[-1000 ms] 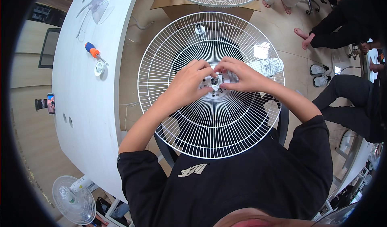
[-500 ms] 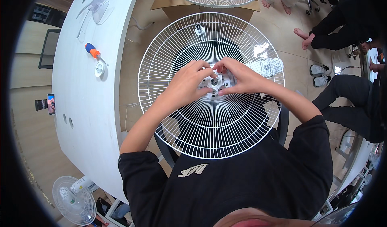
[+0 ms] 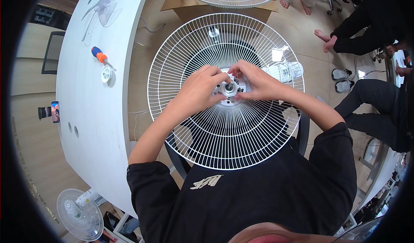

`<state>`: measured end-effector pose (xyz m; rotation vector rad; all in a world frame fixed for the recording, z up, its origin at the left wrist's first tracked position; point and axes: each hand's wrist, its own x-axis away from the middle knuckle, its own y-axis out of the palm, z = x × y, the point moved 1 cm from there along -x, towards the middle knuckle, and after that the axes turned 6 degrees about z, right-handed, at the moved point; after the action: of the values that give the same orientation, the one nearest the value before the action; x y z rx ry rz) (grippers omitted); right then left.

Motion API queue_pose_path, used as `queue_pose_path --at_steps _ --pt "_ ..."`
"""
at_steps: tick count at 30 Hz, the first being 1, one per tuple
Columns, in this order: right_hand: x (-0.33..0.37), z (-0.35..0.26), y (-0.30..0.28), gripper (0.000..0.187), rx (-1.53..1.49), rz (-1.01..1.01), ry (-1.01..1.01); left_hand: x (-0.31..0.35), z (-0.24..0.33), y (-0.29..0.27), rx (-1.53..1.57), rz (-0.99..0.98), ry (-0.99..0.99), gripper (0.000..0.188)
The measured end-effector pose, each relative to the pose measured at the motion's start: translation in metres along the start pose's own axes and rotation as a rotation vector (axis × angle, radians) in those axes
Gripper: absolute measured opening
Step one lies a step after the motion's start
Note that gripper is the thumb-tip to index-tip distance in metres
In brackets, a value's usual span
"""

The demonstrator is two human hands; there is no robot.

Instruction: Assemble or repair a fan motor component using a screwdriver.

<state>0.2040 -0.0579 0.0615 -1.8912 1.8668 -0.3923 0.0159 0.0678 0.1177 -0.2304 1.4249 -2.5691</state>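
Note:
A round white wire fan guard [image 3: 226, 136] lies in front of my body, over my lap. At its hub a white plastic ring nut [image 3: 224, 89] surrounds a metal shaft. My left hand [image 3: 199, 86] curls its fingers and thumb around the nut's left side. On the opposite side, my right hand [image 3: 258, 82] holds the nut with thumb and bent fingers. Some of the fingertips' contact is hidden behind the knuckles. Beneath the guard's right side, a white fan part [image 3: 285, 72] shows through the wires.
A white table [image 3: 97, 113] stands at the left, bearing an orange-and-blue screwdriver [image 3: 99, 54], a small white round part [image 3: 107, 74] and transparent fan blades [image 3: 105, 11]. Another guard [image 3: 254, 0] rests on a cardboard box [image 3: 207, 15] ahead. People's legs and shoes [image 3: 343, 86] are to the right.
Both hands stay at the hub. Their fingers and the ring nut shift slightly, and my right thumb sits a little higher than before.

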Motion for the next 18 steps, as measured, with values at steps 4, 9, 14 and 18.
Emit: queue_pose_path --at_steps 4,9,14,18 --pt "-0.0005 -0.0024 -0.0029 0.066 -0.004 -0.006 -0.027 -0.0001 -0.0003 0.0008 0.002 0.008 0.015 0.042" --pt "-0.002 0.0015 -0.0004 0.058 0.009 -0.029 -0.027 0.0007 0.0 0.0002 0.003 0.032 0.037 0.042" --pt "-0.0011 0.0014 0.0004 0.055 0.044 -0.016 -0.048 0.0003 -0.0022 0.0014 0.009 0.028 0.052 0.041" --pt "-0.0013 0.0035 0.0021 0.056 0.038 -0.008 -0.037 0.0005 0.0014 -0.0015 -0.01 0.011 0.023 0.04"
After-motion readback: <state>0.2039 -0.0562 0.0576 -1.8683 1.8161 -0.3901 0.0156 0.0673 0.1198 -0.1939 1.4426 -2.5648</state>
